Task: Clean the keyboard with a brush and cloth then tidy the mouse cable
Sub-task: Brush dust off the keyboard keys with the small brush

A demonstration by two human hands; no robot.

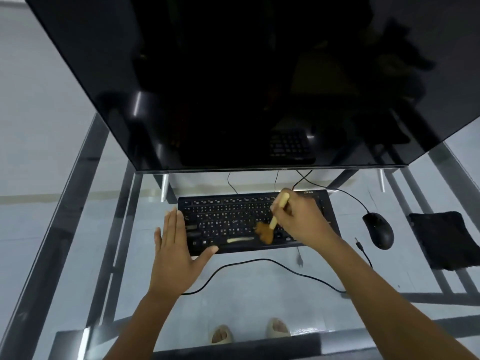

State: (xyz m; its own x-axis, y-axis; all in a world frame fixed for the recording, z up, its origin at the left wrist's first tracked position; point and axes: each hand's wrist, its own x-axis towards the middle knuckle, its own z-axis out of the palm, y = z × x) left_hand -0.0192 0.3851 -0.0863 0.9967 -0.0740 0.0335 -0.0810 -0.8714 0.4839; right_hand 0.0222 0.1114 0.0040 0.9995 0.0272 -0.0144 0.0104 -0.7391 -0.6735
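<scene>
On the glass desk, one keyboard, one mouse, one cloth; right hand grasps the brush, left hand flat, released.

Glass surface on a dark metal frame, carrying a keyboard, a mouse, a cloth and loose cables.

The black keyboard lies flat under both hands: the left hand rests open over its left end, the right hand is over its right half. Well to the right of the right hand sits the black mouse, and further right again a dark folded cloth. A black cable loops across the glass on the near side of the keyboard, between the two forearms. Beyond the hands a big dark monitor stands at the back. Through the glass the pale floor shows.
</scene>
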